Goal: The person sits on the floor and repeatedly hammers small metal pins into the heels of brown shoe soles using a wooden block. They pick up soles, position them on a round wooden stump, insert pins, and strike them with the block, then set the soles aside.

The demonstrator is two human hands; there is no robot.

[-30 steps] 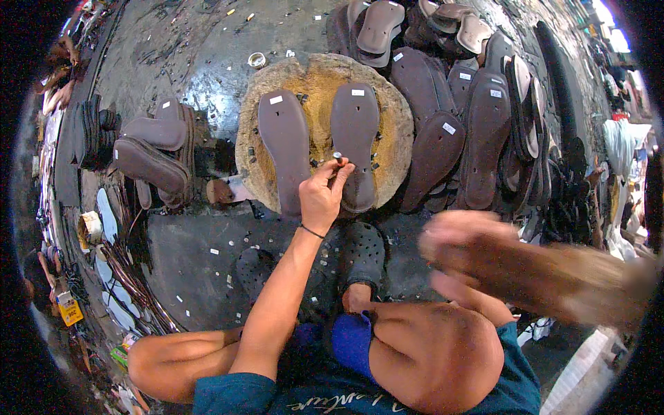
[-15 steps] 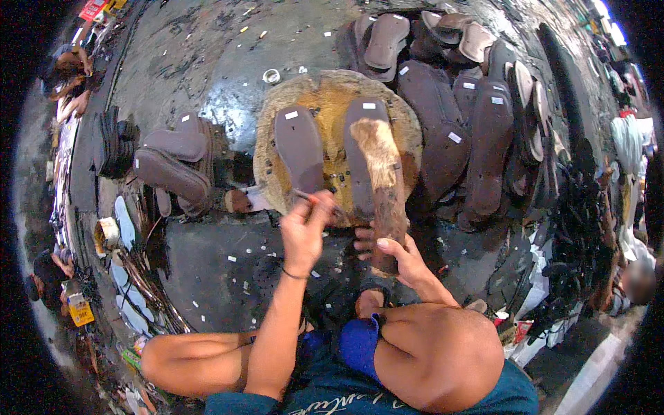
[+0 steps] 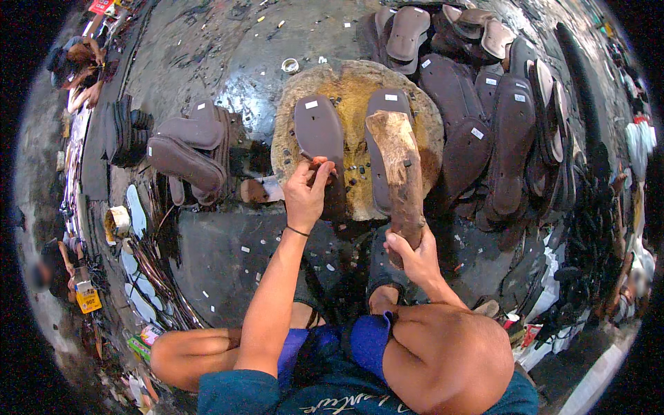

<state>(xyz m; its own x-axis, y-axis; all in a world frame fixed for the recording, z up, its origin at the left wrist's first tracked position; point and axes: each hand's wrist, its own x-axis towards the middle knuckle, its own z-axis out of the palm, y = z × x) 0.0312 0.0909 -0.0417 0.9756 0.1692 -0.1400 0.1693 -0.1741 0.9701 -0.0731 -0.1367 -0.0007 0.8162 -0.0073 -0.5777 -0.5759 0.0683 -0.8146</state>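
The left hand (image 3: pixel 306 194) pinches a tool (image 3: pixel 306 155) over the left sole (image 3: pixel 319 124); the right hand (image 3: pixel 420 254) grips a club (image 3: pixel 402 169) over the right sole (image 3: pixel 378 171).

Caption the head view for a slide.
Two brown soles on a round block, the left hand holding a small tool, the right hand a wooden club.
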